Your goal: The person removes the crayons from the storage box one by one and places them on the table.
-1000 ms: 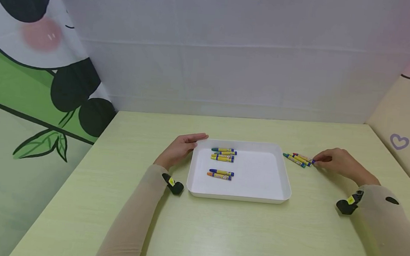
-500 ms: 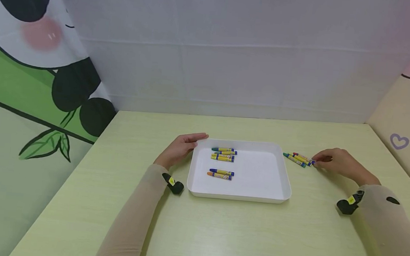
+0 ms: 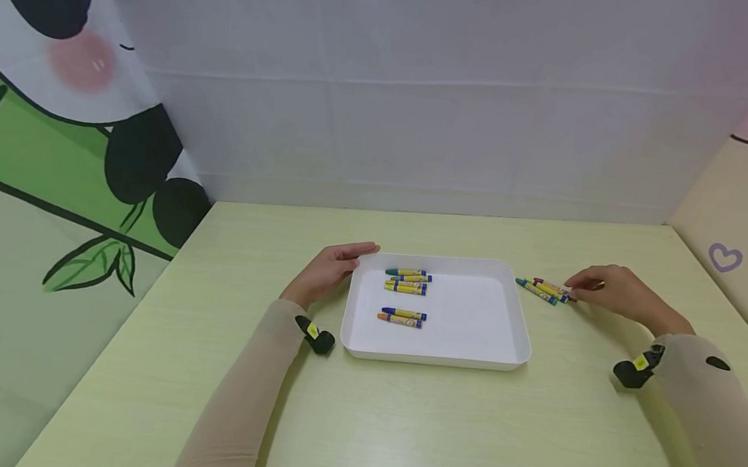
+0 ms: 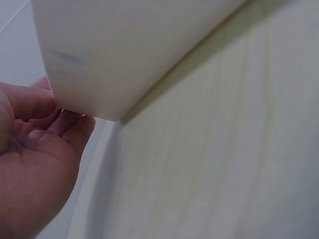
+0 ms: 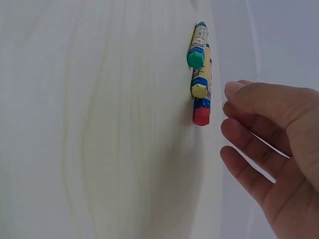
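Note:
A white tray (image 3: 511, 349) lies mid-table with several crayons (image 3: 408, 281) near its far-left corner and two more crayons (image 3: 402, 317) below them. My left hand (image 3: 345, 257) lies along the tray's far-left corner, its straight fingers (image 4: 75, 127) touching the tray wall (image 4: 124, 55). Right of the tray, three loose crayons (image 3: 543, 289) lie side by side on the table: green (image 5: 197, 47), yellow (image 5: 201, 79) and red (image 5: 202, 112). My right hand (image 3: 579, 288) hovers just beyond their right ends with loosely bent fingers (image 5: 239, 134), holding nothing.
The pale green table (image 3: 423, 431) is walled by a white backdrop behind, a panda print (image 3: 59, 87) on the left and a cream panel (image 3: 747, 244) on the right. Black wrist devices (image 3: 632, 371) sit on both sleeves.
My right hand has lifted slightly beside the loose crayons. The left hand, tray and crayons have not moved.

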`<act>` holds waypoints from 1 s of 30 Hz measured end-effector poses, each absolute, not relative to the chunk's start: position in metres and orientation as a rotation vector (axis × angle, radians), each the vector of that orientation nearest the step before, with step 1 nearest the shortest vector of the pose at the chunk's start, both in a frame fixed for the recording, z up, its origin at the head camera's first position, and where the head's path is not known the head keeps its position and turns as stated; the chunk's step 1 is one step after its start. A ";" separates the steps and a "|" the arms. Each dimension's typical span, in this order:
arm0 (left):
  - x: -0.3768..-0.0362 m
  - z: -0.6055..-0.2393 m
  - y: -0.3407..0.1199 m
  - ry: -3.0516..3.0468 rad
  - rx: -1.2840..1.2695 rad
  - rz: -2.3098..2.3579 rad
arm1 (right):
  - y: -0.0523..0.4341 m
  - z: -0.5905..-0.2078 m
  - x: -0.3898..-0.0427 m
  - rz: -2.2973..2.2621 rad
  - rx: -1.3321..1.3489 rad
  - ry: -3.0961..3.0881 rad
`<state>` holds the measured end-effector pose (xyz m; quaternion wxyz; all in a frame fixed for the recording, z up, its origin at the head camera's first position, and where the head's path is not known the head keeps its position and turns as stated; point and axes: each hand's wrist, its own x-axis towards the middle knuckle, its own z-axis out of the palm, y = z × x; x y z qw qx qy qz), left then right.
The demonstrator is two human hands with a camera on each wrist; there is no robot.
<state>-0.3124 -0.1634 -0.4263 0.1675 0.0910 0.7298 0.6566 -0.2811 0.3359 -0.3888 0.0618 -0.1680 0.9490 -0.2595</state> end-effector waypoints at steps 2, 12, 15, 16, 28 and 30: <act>-0.312 -0.427 -0.163 2.074 0.256 1.868 | 0.336 -0.390 -0.281 -0.797 -0.505 2.861; -0.314 -0.429 -0.162 2.086 0.229 1.866 | 0.336 -0.395 -0.283 -0.813 -0.560 2.855; -0.314 -0.430 -0.162 2.092 0.230 1.863 | 0.337 -0.397 -0.284 -0.812 -0.563 2.849; -0.315 -0.430 -0.162 2.092 0.230 1.863 | 0.337 -0.397 -0.284 -0.811 -0.563 2.847; -0.317 -0.432 -0.161 2.090 0.202 1.862 | 0.329 -0.395 -0.289 -0.806 -0.594 2.837; -0.317 -0.432 -0.161 2.091 0.193 1.863 | 0.325 -0.393 -0.289 -0.816 -0.612 2.822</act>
